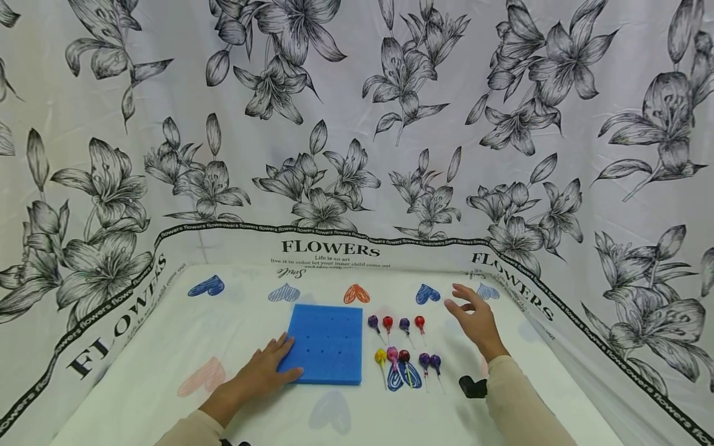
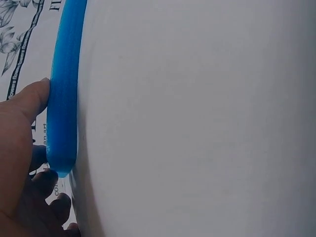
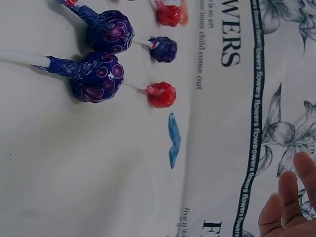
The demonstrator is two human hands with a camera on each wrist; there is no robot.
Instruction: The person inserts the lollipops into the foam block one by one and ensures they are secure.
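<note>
Nine lollipops lie mid-tabletop, sticks toward the person — just left of the right hand, which hovers with fingers spread; left hand presses the foam block, fingers flat.

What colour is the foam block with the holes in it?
Bright blue. The foam block shows best in the head view, with the left hand resting on its corner.

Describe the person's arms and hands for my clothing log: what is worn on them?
Both forearms wear long, plain cream-coloured sleeves that end at the wrists. The left hand and the right hand are bare: no gloves, and no rings or markings can be made out on the fingers. A small black object sits beside the right sleeve; what it is cannot be told.
</note>
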